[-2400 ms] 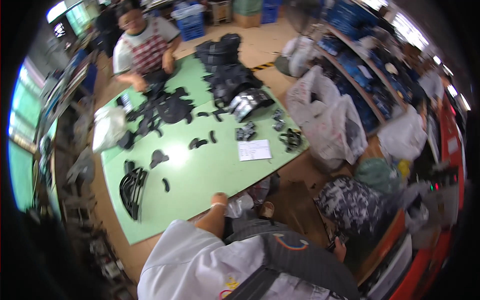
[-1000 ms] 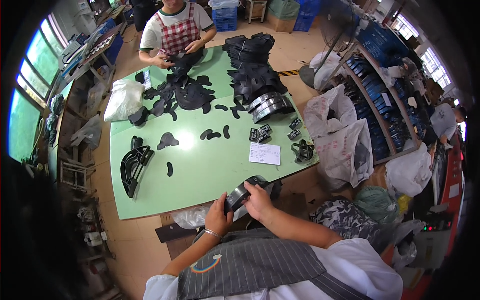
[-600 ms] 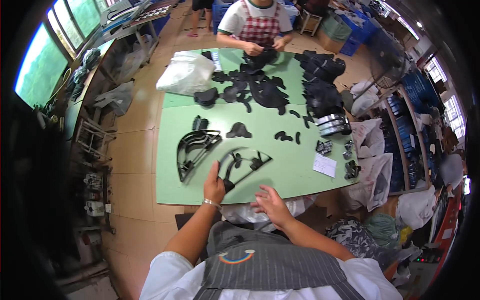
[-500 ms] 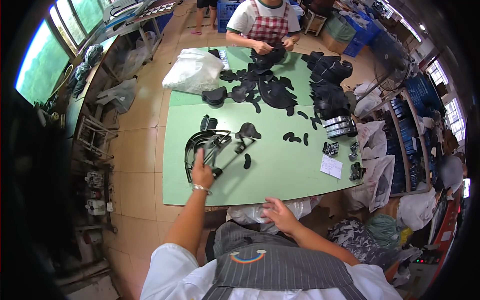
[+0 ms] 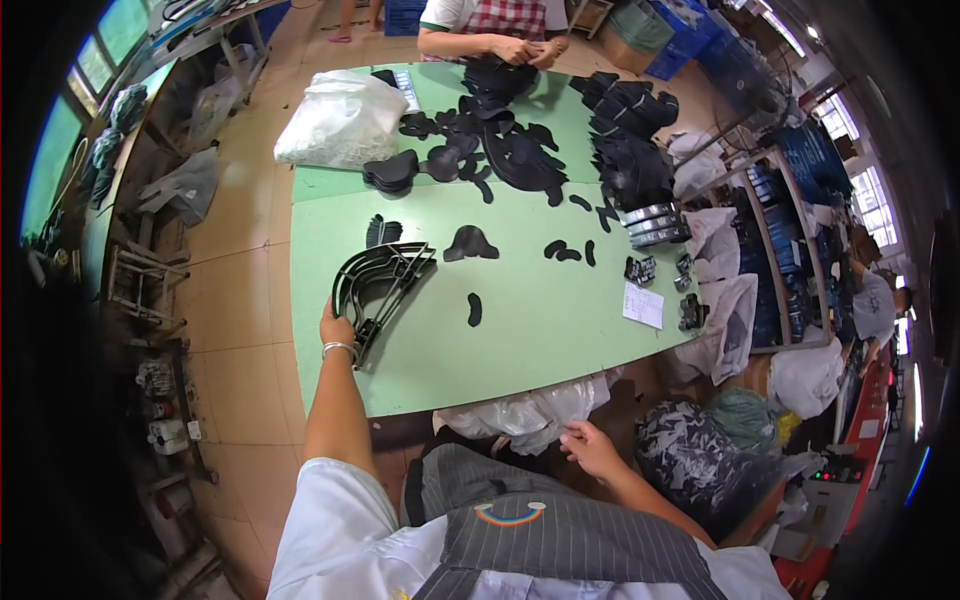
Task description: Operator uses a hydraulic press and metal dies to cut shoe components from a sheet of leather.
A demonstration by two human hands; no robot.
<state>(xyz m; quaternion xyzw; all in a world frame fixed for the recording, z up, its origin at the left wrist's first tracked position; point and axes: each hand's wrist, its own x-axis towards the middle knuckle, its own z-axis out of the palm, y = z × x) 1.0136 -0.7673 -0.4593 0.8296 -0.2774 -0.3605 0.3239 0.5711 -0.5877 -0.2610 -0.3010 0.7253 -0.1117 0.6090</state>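
My left hand (image 5: 338,326) grips the near left end of a few black curved plastic frames (image 5: 382,285), nested together at the left side of the green table. The fingertips are partly hidden by the frames. My right hand (image 5: 592,449) is below the table's front edge, beside a clear plastic bag (image 5: 525,415). Its fingers are loosely bent and apart, with nothing seen in them. A small stack of dark pieces (image 5: 382,232) lies just beyond the frames. To their right are a black rounded, winged piece (image 5: 470,243) and a small curved black strip (image 5: 474,310).
Across the green table (image 5: 560,340), a co-worker's hands (image 5: 530,52) handle black pieces. Piles of black pieces (image 5: 525,160) cover the far half. A white bag (image 5: 340,120) stands far left. Tape rolls (image 5: 657,226) and a paper slip (image 5: 643,305) lie on the right.
My left hand has gone from the middle of the frames to their outer left side; the blurred frame now sits with the others. My right hand has dropped lower and right. The view has shifted.
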